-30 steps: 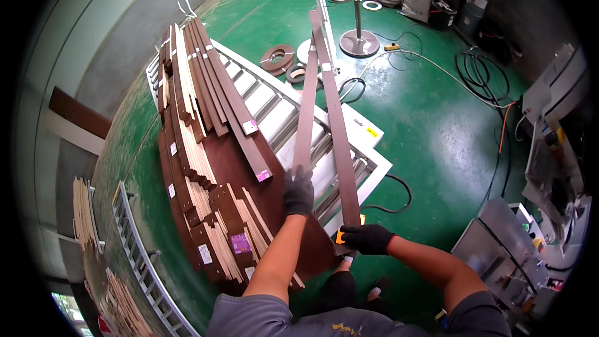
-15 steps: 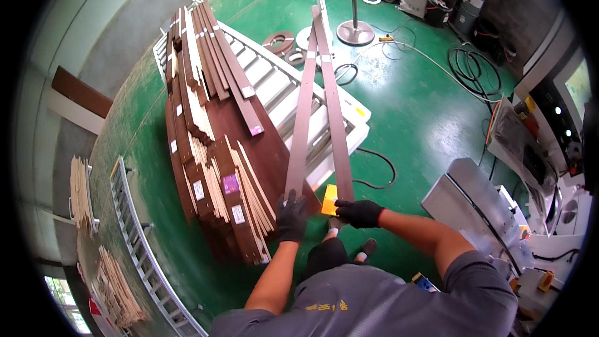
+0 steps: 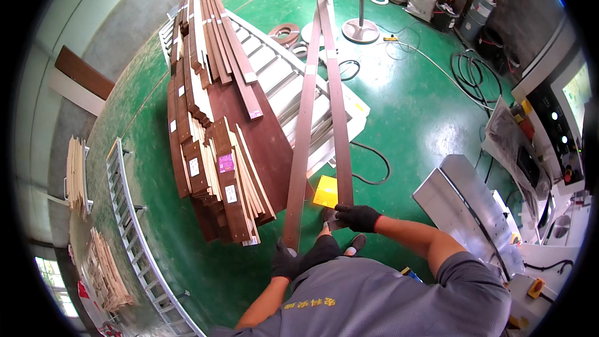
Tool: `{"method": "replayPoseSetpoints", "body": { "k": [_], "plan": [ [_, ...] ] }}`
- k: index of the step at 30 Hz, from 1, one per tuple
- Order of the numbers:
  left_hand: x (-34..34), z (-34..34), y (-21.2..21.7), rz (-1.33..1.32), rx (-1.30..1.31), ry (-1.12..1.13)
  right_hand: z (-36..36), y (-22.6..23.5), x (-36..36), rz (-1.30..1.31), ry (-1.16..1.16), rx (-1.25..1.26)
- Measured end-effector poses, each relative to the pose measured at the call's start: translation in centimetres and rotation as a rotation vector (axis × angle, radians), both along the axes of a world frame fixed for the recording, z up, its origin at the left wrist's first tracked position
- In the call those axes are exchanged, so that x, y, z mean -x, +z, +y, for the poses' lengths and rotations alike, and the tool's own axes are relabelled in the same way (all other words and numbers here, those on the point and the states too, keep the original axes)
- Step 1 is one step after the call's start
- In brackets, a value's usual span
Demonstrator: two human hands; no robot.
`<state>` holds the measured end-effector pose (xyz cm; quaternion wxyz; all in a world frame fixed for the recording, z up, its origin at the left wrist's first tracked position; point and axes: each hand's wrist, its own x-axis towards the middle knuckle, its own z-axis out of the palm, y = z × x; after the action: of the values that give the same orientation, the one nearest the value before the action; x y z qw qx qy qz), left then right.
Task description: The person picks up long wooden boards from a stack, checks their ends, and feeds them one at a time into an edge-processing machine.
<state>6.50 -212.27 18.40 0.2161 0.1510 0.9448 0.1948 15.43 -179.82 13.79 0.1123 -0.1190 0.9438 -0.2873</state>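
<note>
Both my hands wear dark gloves. My left hand [image 3: 287, 263], low and close to my body, is closed round the near end of a long brown board [image 3: 302, 143]. My right hand [image 3: 359, 218] grips the near end of a second long brown board [image 3: 339, 125], a little farther forward. The boards run away from me and come together at their far ends, forming a narrow V. Each carries a white label partway along. Between their near ends, a yellow block-like object [image 3: 326, 191] sits low beside my right hand.
To the left, stacked brown and pale boards [image 3: 231, 156] lie over a white roller conveyor [image 3: 284, 97]. A metal ladder-like roller frame [image 3: 134, 231] stands farther left. A pedestal fan [image 3: 360, 30] is ahead, coiled black hose [image 3: 475, 75] ahead right, and grey machine panels [image 3: 468, 212] at right.
My left hand has drawn back toward my body, bringing the left board's near end with it. My right hand keeps its grip nearly in place. The view has shifted slightly.
</note>
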Motion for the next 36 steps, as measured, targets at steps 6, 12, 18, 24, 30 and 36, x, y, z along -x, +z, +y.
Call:
{"method": "replayPoseSetpoints", "body": {
  "k": [6, 12, 18, 24, 30, 36],
  "plan": [
    [-1.0, 1.8, -7.3, -0.104, -0.246, 0.154, -1.2, 0.8, -0.8, -0.062, -0.047, -0.02],
    [-3.1, 4.7, -8.7, -0.18, -0.243, 0.294, -1.3, -2.0, -2.6, 0.0, -0.004, -0.057],
    [-4.6, 7.1, -8.6, -0.173, -0.361, 0.371, -1.1, 1.8, -1.5, 0.032, -0.025, -0.017],
    [-6.8, 7.8, -11.6, -0.177, -0.279, 0.386, -0.8, -2.1, -3.5, 0.096, 0.058, -0.103],
    [-6.6, 9.9, -7.2, -0.383, -0.168, 0.378, 0.4, -0.2, -3.8, -0.054, -0.024, -0.071],
    [-5.2, 12.8, 2.3, -0.452, -0.333, 0.394, 2.2, -0.9, -4.6, -0.053, -0.001, -0.1]
  ]
}}
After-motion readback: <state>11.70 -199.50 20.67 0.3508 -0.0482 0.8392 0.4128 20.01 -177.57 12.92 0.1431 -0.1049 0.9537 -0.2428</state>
